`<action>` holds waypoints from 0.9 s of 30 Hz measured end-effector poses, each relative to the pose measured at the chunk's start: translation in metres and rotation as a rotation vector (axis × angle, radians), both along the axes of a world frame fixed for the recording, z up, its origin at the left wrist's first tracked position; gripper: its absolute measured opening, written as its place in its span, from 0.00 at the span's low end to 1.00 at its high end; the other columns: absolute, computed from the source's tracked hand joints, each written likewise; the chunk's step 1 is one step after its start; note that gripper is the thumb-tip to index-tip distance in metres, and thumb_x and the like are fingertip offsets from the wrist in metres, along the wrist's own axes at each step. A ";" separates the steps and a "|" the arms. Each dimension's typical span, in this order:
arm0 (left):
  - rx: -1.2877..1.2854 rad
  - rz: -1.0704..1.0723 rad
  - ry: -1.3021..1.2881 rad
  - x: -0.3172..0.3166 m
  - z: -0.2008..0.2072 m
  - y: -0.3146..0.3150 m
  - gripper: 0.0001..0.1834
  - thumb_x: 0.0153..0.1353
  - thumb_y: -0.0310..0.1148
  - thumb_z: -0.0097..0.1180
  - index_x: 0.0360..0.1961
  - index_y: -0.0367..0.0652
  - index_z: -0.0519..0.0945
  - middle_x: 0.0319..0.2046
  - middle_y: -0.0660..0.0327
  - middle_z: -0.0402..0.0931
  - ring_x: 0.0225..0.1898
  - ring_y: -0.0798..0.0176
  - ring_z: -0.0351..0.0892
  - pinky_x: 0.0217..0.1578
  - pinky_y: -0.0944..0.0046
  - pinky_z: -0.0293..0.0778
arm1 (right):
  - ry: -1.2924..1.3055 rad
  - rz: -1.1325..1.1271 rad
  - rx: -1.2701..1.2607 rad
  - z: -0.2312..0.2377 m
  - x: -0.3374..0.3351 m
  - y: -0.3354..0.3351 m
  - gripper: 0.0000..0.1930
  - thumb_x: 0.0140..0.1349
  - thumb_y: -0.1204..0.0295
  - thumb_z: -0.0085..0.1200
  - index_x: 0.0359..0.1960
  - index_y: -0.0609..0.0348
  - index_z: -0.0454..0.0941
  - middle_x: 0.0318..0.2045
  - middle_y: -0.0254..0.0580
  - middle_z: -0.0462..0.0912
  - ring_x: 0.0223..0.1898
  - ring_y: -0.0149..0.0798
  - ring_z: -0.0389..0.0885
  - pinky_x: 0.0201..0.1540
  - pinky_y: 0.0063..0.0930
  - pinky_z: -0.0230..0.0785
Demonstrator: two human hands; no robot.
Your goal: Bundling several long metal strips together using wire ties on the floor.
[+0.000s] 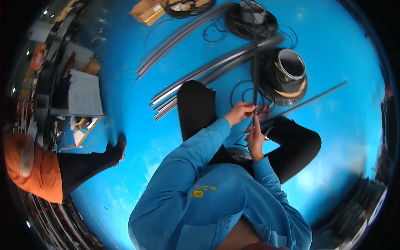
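A long, narrow dark strip [256, 71] runs away from me between my knees, its near end at my hands. The fingers of my left hand [241, 113] are closed around it. Just below, my right hand [255, 139] pinches at the near end, its index finger pointing up along the strip. What the right fingertips hold beyond the strip is too small to tell. Right beside my hands lies something with red loops [263, 111], perhaps tool handles, partly hidden by the strip.
Bundles of grey metal-like profiles [208, 68] lie ahead on the blue floor. Coils of black strip [283, 89] around a grey spool stand ahead right, another coil [237, 25] farther off. A cardboard box [148, 12] sits far left. A person in orange [33, 166] is at left.
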State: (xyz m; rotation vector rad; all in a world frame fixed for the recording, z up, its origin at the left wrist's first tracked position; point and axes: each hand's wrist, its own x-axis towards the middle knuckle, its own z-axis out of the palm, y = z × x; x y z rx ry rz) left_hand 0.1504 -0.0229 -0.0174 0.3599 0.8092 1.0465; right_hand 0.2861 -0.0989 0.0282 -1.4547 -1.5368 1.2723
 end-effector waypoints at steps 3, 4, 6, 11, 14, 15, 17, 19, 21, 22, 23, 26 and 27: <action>-0.005 -0.065 -0.010 0.002 0.002 -0.001 0.10 0.58 0.26 0.52 0.40 0.35 0.77 0.26 0.58 0.76 0.25 0.70 0.73 0.29 0.76 0.70 | -0.009 -0.049 0.039 0.001 -0.004 0.020 0.25 0.61 0.79 0.40 0.62 0.54 0.58 0.21 0.40 0.76 0.18 0.29 0.70 0.18 0.21 0.62; 0.002 -0.081 -0.003 0.004 0.004 -0.001 0.10 0.58 0.27 0.52 0.40 0.35 0.77 0.26 0.59 0.75 0.25 0.70 0.73 0.29 0.76 0.70 | 0.024 -0.087 0.063 0.001 -0.006 0.026 0.24 0.61 0.79 0.40 0.61 0.54 0.59 0.21 0.39 0.76 0.17 0.29 0.69 0.18 0.21 0.61; -0.015 -0.075 0.008 0.002 0.009 -0.001 0.09 0.58 0.27 0.52 0.40 0.36 0.77 0.26 0.60 0.75 0.25 0.71 0.73 0.29 0.76 0.70 | 0.048 -0.106 0.030 0.001 -0.011 0.030 0.24 0.62 0.79 0.39 0.61 0.54 0.59 0.20 0.39 0.75 0.17 0.29 0.69 0.18 0.20 0.61; -0.032 -0.031 0.022 0.002 0.013 -0.001 0.09 0.59 0.28 0.51 0.39 0.36 0.77 0.25 0.60 0.75 0.25 0.71 0.73 0.28 0.76 0.70 | 0.008 -0.059 0.015 -0.001 -0.004 0.012 0.23 0.63 0.78 0.39 0.61 0.54 0.59 0.20 0.38 0.74 0.17 0.29 0.68 0.18 0.20 0.62; -0.029 -0.065 0.020 0.000 0.015 -0.001 0.09 0.59 0.28 0.51 0.39 0.36 0.77 0.26 0.60 0.75 0.25 0.71 0.73 0.28 0.76 0.70 | 0.012 -0.065 -0.009 -0.001 -0.005 0.017 0.23 0.63 0.78 0.39 0.61 0.54 0.59 0.20 0.38 0.74 0.17 0.29 0.68 0.18 0.20 0.62; -0.019 -0.097 0.024 -0.001 0.017 -0.001 0.09 0.59 0.28 0.51 0.39 0.36 0.77 0.26 0.60 0.75 0.25 0.70 0.72 0.28 0.76 0.70 | 0.043 -0.079 -0.031 -0.001 -0.007 0.028 0.23 0.63 0.78 0.39 0.61 0.54 0.58 0.21 0.38 0.74 0.17 0.29 0.68 0.18 0.20 0.62; 0.004 -0.163 0.029 0.001 0.019 -0.001 0.10 0.59 0.28 0.51 0.39 0.35 0.77 0.27 0.59 0.75 0.25 0.70 0.72 0.29 0.75 0.71 | 0.106 -0.109 -0.073 0.000 -0.006 0.038 0.23 0.63 0.78 0.39 0.62 0.53 0.58 0.21 0.38 0.75 0.17 0.29 0.69 0.18 0.20 0.62; -0.014 -0.128 0.027 -0.002 0.017 0.000 0.10 0.59 0.28 0.52 0.40 0.35 0.77 0.27 0.59 0.75 0.25 0.70 0.72 0.29 0.75 0.71 | 0.093 -0.096 -0.080 0.001 -0.005 0.024 0.23 0.63 0.78 0.39 0.62 0.54 0.58 0.21 0.39 0.75 0.17 0.29 0.69 0.18 0.20 0.63; -0.035 -0.053 0.025 -0.002 0.015 0.004 0.10 0.59 0.28 0.52 0.40 0.35 0.76 0.27 0.59 0.75 0.25 0.70 0.72 0.29 0.75 0.71 | 0.068 -0.063 -0.077 0.003 -0.001 0.006 0.23 0.63 0.78 0.39 0.61 0.55 0.58 0.21 0.39 0.75 0.18 0.30 0.70 0.18 0.20 0.63; -0.045 -0.015 0.025 -0.003 0.014 0.006 0.10 0.59 0.28 0.52 0.40 0.35 0.76 0.27 0.59 0.75 0.25 0.70 0.72 0.29 0.75 0.71 | 0.056 -0.045 -0.076 0.003 -0.001 0.004 0.23 0.63 0.78 0.39 0.61 0.55 0.58 0.22 0.39 0.75 0.18 0.30 0.71 0.18 0.20 0.63; -0.047 -0.019 0.023 0.000 0.015 0.004 0.10 0.59 0.28 0.52 0.40 0.35 0.76 0.27 0.59 0.75 0.25 0.70 0.72 0.29 0.75 0.71 | 0.054 -0.050 -0.078 0.003 0.000 0.006 0.23 0.63 0.78 0.39 0.61 0.55 0.58 0.22 0.39 0.75 0.18 0.30 0.71 0.18 0.20 0.63; -0.058 -0.044 0.071 0.006 0.023 0.001 0.09 0.58 0.28 0.52 0.39 0.35 0.77 0.27 0.60 0.76 0.26 0.71 0.73 0.29 0.76 0.71 | 0.022 -0.066 -0.054 0.001 -0.003 0.032 0.23 0.63 0.78 0.39 0.61 0.56 0.58 0.22 0.40 0.75 0.19 0.31 0.72 0.18 0.21 0.64; -0.059 -0.051 0.088 0.008 0.027 0.001 0.08 0.58 0.27 0.52 0.38 0.36 0.77 0.27 0.61 0.76 0.26 0.72 0.73 0.29 0.77 0.70 | 0.012 -0.071 -0.043 0.001 -0.003 0.037 0.23 0.63 0.78 0.39 0.61 0.56 0.58 0.22 0.40 0.75 0.19 0.31 0.72 0.18 0.21 0.64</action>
